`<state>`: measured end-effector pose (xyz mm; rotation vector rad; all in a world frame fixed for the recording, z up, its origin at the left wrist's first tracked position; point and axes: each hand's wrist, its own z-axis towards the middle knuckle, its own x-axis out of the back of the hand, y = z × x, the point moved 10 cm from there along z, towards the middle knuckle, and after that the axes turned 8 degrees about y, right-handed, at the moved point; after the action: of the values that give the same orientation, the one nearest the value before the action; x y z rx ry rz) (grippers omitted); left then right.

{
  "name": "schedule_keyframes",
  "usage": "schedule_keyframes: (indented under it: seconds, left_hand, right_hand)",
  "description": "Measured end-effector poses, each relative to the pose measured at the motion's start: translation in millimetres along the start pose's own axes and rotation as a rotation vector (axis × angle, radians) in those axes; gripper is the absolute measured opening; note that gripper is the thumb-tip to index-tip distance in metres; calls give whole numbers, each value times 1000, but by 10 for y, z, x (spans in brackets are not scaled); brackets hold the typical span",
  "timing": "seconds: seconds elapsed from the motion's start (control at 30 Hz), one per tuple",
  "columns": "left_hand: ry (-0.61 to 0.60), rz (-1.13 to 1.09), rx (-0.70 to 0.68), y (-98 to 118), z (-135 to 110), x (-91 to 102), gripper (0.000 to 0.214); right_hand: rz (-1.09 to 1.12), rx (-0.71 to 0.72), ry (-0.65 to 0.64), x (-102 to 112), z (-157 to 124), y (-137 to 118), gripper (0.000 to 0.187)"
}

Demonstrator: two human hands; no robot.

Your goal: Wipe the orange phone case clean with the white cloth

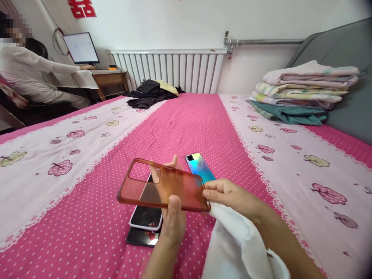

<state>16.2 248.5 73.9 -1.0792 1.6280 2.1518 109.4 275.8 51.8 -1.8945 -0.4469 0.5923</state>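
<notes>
A see-through orange-brown phone case (186,190) is held up over the bed, its camera cutout toward the left. My left hand (174,221) grips it from below, thumb on the near edge and fingers showing through behind. At the case's right end, my right hand (223,192) pinches the corner; a white cloth (241,232) hangs beneath that hand. Under the case lie a phone with a white rim (145,217) and a dark phone (142,237), both partly hidden. Just beyond my right hand rests a shiny blue phone (200,166), back side up.
The bed has a pink dotted sheet (197,116). Dark clothes (148,93) lie at its far edge by a white radiator (168,69). Folded bedding (302,89) is stacked at the right against a grey headboard (348,58). A person (37,73) sits left at a desk with a monitor (81,47).
</notes>
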Motion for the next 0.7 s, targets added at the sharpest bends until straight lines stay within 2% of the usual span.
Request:
schedule_keyframes:
  seconds: [0.07,0.17,0.3,0.4,0.5,0.6,0.7]
  left_hand:
    - [9,-22,-12,-23,8,-63,64]
    - [-46,-103,37,-69,18,-198,65]
    - [-49,-185,72,13,103,-193,72]
    - [-2,-155,78,64,162,-98,76]
    - [-8,-99,83,46,158,-85,77]
    - [-59,-57,100,-23,114,-146,74]
    - [-136,-67,142,-103,61,-240,74]
  right_hand:
    - [44,32,-20,-74,-18,-45,28]
    - [61,72,-53,-164,-52,-97,30]
    - [-156,29,-16,-71,-132,-88,33]
    - [-375,89,160,178,-178,-210,37]
    - [-513,290,377,349,-220,-452,23]
    - [-585,495,560,381,-289,-637,10]
    - [-596,627,637,319,-349,-719,8]
